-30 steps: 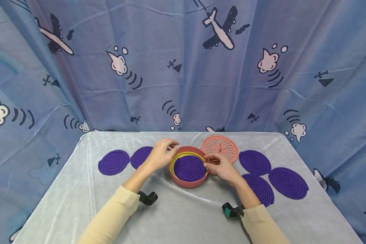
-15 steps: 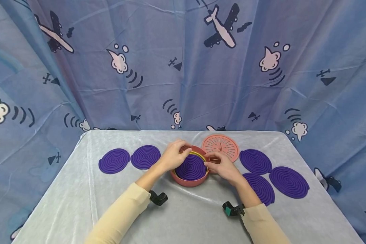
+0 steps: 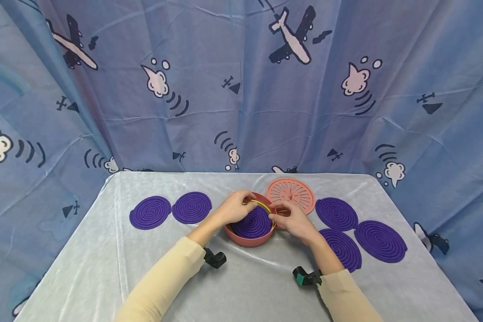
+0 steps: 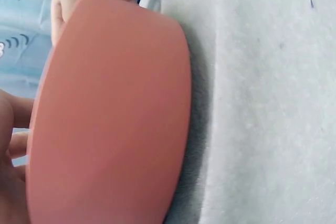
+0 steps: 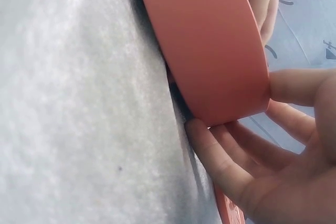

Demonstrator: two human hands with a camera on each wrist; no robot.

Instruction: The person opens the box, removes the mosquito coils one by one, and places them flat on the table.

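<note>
A coral round mosquito coil box [image 3: 247, 242] stands on the table with a yellow inner rim [image 3: 264, 205] and a purple mosquito coil [image 3: 252, 224] inside. My right hand [image 3: 293, 220] grips the box's right side, its thumb at the upper edge and fingers against the outer wall. Over the far left of the box, my left hand [image 3: 236, 207] bends its thumb and fingertips down at the yellow rim, covering part of the coil. I cannot tell whether those fingertips pinch anything. In the left wrist view the box wall hides most of the left fingers.
The slotted coral lid [image 3: 290, 190] lies just behind the box, to its right. Two purple coils lie at the left, one coil [image 3: 150, 212] being outermost. Three more, including a far-right coil [image 3: 380, 241], lie right of the box. A patterned curtain [image 3: 241, 89] hangs behind the table.
My left hand has moved right, from the box's left edge to over its inside, with its fingertips lower at the yellow rim. The right hand has kept its hold on the box.
</note>
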